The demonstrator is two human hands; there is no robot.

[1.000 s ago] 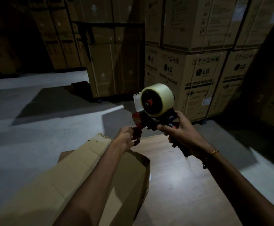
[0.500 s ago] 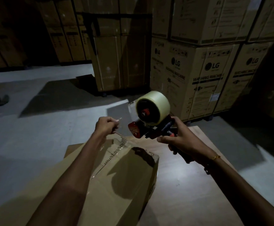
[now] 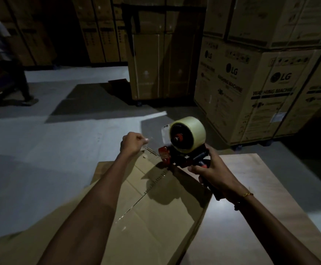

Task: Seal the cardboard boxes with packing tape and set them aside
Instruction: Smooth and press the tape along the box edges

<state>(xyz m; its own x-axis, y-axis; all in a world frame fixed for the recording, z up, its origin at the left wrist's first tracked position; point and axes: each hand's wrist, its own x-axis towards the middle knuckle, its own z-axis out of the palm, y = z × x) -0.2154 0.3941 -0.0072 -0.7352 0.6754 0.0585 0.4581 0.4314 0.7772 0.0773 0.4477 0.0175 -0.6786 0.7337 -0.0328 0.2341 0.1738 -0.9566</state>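
A brown cardboard box [image 3: 156,217] lies on a wooden table [image 3: 241,217] in front of me, flaps closed, with a strip of clear tape along its top seam. My right hand [image 3: 211,173] grips the handle of a red and black tape dispenser [image 3: 182,148], which carries a roll of clear tape and sits at the box's far edge. My left hand [image 3: 132,143] pinches the loose tape end just beyond the far left corner of the box, a short clear strip stretched between it and the dispenser.
Stacks of large printed washing machine cartons [image 3: 261,83] stand at the right and back. A tall carton [image 3: 156,60] on wheels is behind the table. Another person [image 3: 1,60] walks at the far left on the grey floor [image 3: 50,150].
My left hand drew the tape end away from the dispenser to the left, then both hands lowered toward the box's far edge. The view tilted, bringing a person into sight at the left.
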